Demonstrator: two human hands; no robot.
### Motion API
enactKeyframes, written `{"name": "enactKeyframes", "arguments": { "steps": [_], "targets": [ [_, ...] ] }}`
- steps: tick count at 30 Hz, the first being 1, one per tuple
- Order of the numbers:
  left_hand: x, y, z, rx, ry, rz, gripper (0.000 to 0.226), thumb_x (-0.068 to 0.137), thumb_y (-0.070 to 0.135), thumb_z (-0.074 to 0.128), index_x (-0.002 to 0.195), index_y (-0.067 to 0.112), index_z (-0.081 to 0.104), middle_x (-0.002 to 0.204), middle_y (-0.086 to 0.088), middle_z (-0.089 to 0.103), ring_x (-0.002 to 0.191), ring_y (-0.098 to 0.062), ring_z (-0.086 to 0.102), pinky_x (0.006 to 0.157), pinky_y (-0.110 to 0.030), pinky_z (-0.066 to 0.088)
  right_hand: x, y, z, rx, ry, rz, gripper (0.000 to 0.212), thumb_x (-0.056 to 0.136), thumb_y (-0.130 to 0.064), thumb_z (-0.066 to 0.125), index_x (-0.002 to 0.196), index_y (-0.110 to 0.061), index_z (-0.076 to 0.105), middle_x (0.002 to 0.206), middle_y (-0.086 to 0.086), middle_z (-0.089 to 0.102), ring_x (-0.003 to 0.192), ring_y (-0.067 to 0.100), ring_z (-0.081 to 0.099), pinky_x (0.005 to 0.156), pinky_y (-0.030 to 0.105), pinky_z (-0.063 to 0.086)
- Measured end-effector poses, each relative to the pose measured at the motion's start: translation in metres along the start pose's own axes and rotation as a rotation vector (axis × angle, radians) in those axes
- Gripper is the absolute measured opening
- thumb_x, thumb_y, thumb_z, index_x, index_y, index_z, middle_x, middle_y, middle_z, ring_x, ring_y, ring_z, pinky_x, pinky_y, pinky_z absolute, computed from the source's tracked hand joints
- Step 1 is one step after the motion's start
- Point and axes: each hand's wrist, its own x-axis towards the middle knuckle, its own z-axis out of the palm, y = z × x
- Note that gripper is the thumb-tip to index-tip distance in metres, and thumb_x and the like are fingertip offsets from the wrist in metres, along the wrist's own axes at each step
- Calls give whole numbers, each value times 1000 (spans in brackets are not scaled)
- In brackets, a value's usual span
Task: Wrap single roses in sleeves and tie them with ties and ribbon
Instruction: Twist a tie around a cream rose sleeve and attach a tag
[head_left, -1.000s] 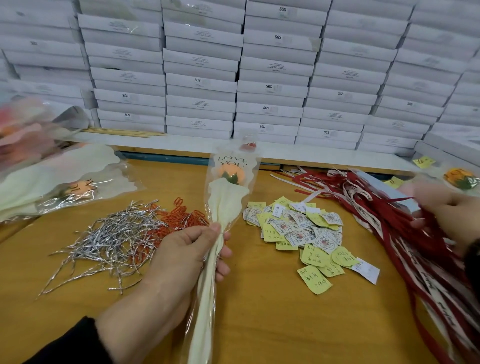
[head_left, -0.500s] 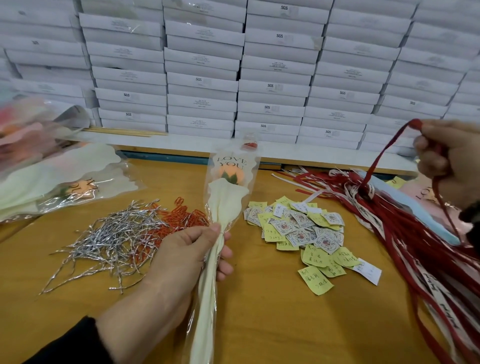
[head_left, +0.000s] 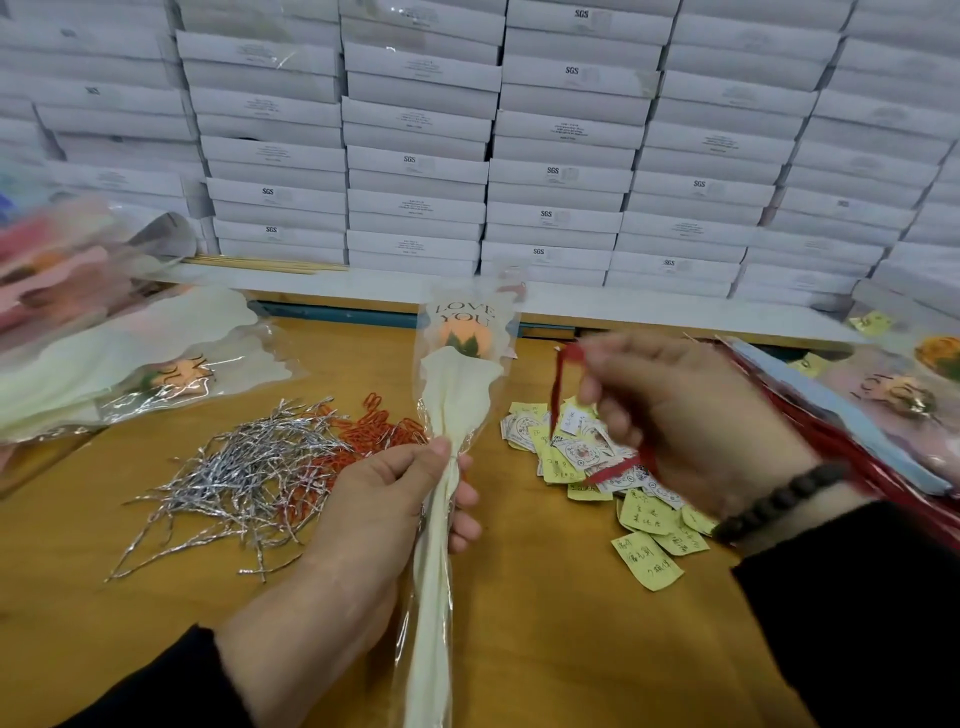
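Sleeved rose (head_left: 457, 374) stands nearly upright above the wooden table (head_left: 519, 649), its clear sleeve printed "LOVE YOU" over the orange bloom, cream paper gathered below. Left hand (head_left: 384, 499) grips the sleeve at its narrowed neck, thumb and fingers curled round it. Just right of the rose, the right hand (head_left: 691, 415) pinches a red ribbon (head_left: 558, 384) whose loop hangs down over a heap of yellow and white paper tags (head_left: 587, 457) bearing handwriting too small to read. Left of the rose lie silver twist ties (head_left: 244, 467) and orange clips (head_left: 374, 431), with bare tabletop in front of both heaps. Farther left, finished wrapped roses (head_left: 130, 364) overhang the table's edge. Far right of the rose, a bundle of red ribbons (head_left: 852, 467) reaches the table's right side. Behind the rose, stacked white boxes (head_left: 415, 171) marked "SGS" close off the back.
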Motion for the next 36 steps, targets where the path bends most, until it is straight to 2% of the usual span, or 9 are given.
{"name": "enactKeyframes", "arguments": {
  "steps": [7,12,15,19,21,24,29,31,36],
  "targets": [
    [-2,0,2,21,-26,21,30,79,29,58,82,1,67,58,-11,62,41,-17,56,39,-22,47,-11,63,26,-169,-66,229,14,90,-3,53,81,-9,63,52,-1,61,33,5,39,32,14,29],
    [-4,-1,4,55,-66,43,27,76,30,59,74,6,69,58,-11,61,39,-17,54,39,-20,43,-15,63,32,-72,-142,263,14,90,-7,54,87,-3,67,64,2,63,37,5,39,33,14,27],
    [-5,-2,5,98,-82,68,26,78,29,59,68,8,70,57,-12,61,38,-17,53,39,-18,43,-17,62,32,27,-186,276,19,89,-16,55,77,-6,65,54,-2,59,37,5,37,33,14,25],
    [-8,-3,6,161,-96,79,28,78,28,60,65,5,67,52,-10,60,34,-14,50,38,-18,41,-21,63,34,42,-230,256,32,65,-37,69,75,-8,60,57,4,52,39,5,34,34,14,25],
    [-8,-5,6,170,-99,55,32,81,28,58,65,2,65,49,-9,59,33,-13,49,37,-17,41,-22,65,35,56,-200,245,29,62,-34,71,73,-8,62,56,6,53,37,4,35,34,13,25],
    [-7,-7,6,197,-134,-5,45,80,43,54,65,3,68,52,-11,62,35,-15,52,38,-17,41,-22,66,35,115,-166,224,19,75,-20,69,58,-13,63,50,2,52,35,4,34,32,13,25],
    [1,-10,3,223,-72,-60,61,72,62,43,57,10,72,54,-12,66,38,-17,57,37,-17,42,-22,64,34,177,-162,250,15,81,-8,65,66,-6,63,51,1,54,33,3,34,31,12,24],
    [8,-12,1,146,-33,-122,62,66,63,43,59,8,70,56,-13,66,38,-18,57,36,-20,42,-22,63,34,197,-174,252,14,78,-8,65,64,-7,64,51,0,56,32,2,34,31,12,23],
    [15,-15,2,25,-120,-202,61,64,59,40,63,10,76,64,-10,67,48,-15,59,43,-23,48,-21,60,29,216,-196,218,13,80,-7,62,67,-6,61,49,-2,56,33,2,34,32,11,22]
  ]
}}
